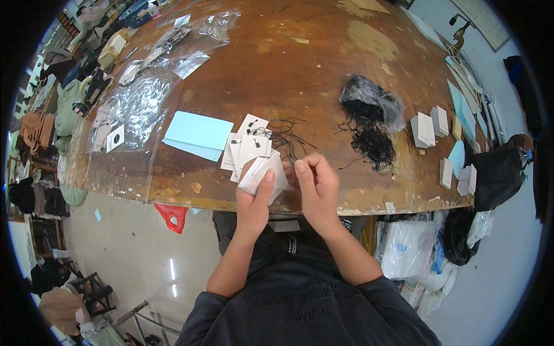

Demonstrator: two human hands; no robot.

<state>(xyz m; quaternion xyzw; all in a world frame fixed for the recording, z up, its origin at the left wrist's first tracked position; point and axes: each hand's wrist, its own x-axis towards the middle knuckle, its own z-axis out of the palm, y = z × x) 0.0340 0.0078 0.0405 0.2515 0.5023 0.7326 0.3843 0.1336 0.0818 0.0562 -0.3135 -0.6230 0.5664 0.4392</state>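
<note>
My left hand (pixel 252 210) is closed around a small stack of white tags (pixel 277 179) at the table's near edge. Just to the right, my right hand (pixel 321 193) has thumb and forefinger pinched together; whatever is between them is too small to make out. Beyond the left hand lies a loose pile of white tags (pixel 252 146) with black fittings on them. Thin black strings (pixel 287 136) spread from that pile to the right. A folded light blue paper (pixel 198 134) rests left of the pile. Farther right, a tangle of black strings (pixel 374 149) spills from a clear plastic bag (pixel 391 109).
Small white stacks (pixel 423 130) stand at the table's right end, beside a black bag (pixel 501 179). Clear plastic sheets (pixel 137 109) cover the left part of the wooden table (pixel 277 75). A red plastic bag (pixel 172 218) hangs below the front edge.
</note>
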